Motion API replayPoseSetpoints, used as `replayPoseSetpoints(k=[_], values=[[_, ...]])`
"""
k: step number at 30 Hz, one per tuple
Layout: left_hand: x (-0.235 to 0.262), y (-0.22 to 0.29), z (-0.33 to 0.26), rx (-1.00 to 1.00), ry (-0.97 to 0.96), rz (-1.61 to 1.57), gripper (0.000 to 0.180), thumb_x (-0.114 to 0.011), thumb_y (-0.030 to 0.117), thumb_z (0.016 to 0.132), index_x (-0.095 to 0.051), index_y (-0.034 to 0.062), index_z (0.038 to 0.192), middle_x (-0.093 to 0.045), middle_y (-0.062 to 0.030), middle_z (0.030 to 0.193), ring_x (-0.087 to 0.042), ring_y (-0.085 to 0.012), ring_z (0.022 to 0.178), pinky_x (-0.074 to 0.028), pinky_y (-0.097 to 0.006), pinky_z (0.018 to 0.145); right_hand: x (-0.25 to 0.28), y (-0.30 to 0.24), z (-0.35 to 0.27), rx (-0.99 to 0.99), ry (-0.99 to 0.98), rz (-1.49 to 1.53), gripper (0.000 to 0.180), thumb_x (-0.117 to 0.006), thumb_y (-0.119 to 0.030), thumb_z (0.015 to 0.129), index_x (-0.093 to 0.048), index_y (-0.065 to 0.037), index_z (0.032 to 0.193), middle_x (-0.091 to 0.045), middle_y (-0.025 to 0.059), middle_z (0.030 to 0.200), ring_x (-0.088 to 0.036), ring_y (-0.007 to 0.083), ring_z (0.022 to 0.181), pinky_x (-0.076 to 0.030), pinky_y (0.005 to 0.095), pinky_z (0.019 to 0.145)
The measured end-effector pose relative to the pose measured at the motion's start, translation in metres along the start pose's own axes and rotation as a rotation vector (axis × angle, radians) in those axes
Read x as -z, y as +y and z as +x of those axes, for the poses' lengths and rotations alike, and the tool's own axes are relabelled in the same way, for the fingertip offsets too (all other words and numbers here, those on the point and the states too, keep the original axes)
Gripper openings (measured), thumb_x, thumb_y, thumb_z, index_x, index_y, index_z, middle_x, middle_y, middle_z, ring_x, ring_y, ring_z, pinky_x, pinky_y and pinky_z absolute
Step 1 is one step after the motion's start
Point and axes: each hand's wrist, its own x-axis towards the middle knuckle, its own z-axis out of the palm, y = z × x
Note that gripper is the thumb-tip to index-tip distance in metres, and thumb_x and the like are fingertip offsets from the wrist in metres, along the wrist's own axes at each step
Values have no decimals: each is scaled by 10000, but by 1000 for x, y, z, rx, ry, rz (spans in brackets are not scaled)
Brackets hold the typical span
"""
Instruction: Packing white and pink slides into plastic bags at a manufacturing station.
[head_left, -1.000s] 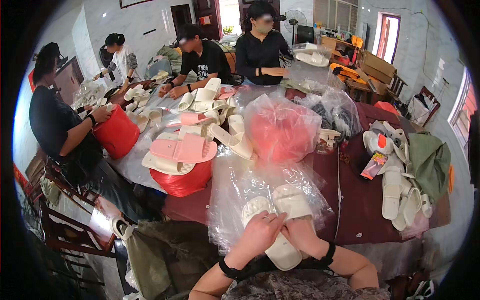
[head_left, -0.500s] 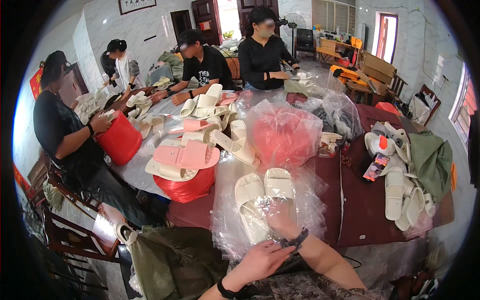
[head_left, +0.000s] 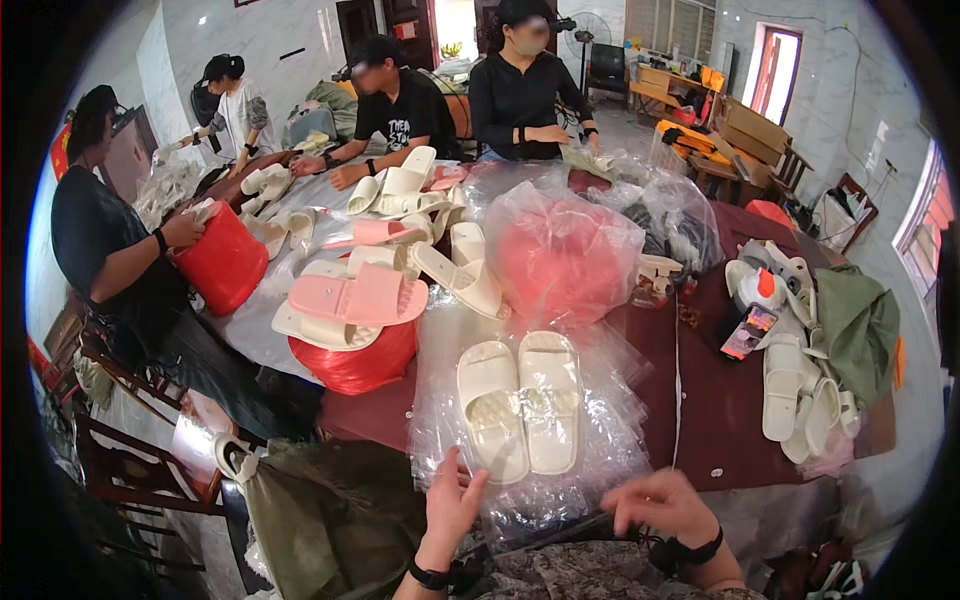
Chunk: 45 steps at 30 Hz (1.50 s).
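Note:
A pair of cream slippers [head_left: 550, 400] lies side by side, soles down, under clear plastic on a stack of clear plastic bags [head_left: 620, 420]. My left hand [head_left: 452, 505] is at the near left of the pair, thumb and fingers spread, touching or just over the plastic near the left heel. Off to the right of the bags' near edge, my right hand [head_left: 665, 510] is raised with loosely bent fingers and nothing visible in it; it is slightly blurred.
Left of the bags, pink and cream slippers [head_left: 355, 300] rest on a red bundle [head_left: 355, 355]. Beyond stands a red mass in clear plastic [head_left: 570, 255]. A phone [head_left: 748, 330] and more slippers [head_left: 785, 385] lie right. Several people work around the table; one holds a red bucket [head_left: 222, 262].
My right hand has come off the slippers and out to the right. My left hand has moved left, away from my right wrist. The slippers now show fully under the plastic.

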Motion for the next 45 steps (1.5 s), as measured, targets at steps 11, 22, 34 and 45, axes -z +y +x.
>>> replayPoseSetpoints(k=[11, 22, 34, 45], values=[[-19, -24, -8, 134, -157, -467, 585, -712, 285, 928, -499, -65, 1346, -710, -85, 921, -712, -213, 764, -549, -328, 654, -8, 109, 95, -179, 512, -664, 839, -777, -300, 806, -363, 51, 1447, -600, 194, 1123, -644, 326, 929, -522, 417, 796], [-15, 13, -30, 340, -416, -1000, 495, -635, 188, 980, -473, -14, 1402, -596, -84, 1331, -584, -168, 1172, -474, -299, 928, -47, 130, 113, -71, 207, -85, 409, -646, -173, 951, -455, 2, 1267, -645, 90, 984, -624, 192, 838, -511, 346, 725], [25, -2, -45, 495, -119, -1066, 487, -634, -23, 881, -495, -22, 1348, -663, -103, 1185, -660, -203, 1010, -535, -299, 843, -27, 53, 114, -77, 335, -363, 397, -648, -135, 914, -611, -32, 1296, -647, 92, 956, -594, 177, 772, -498, 293, 657], [143, -95, -96, 352, 504, -558, 535, -673, -51, 798, -504, 3, 1302, -667, -93, 1106, -669, -188, 925, -570, -315, 695, -7, 123, 109, 161, 457, -956, 510, -710, -190, 832, -573, 5, 1283, -511, 173, 1373, -456, 394, 1214, -385, 495, 1040]])
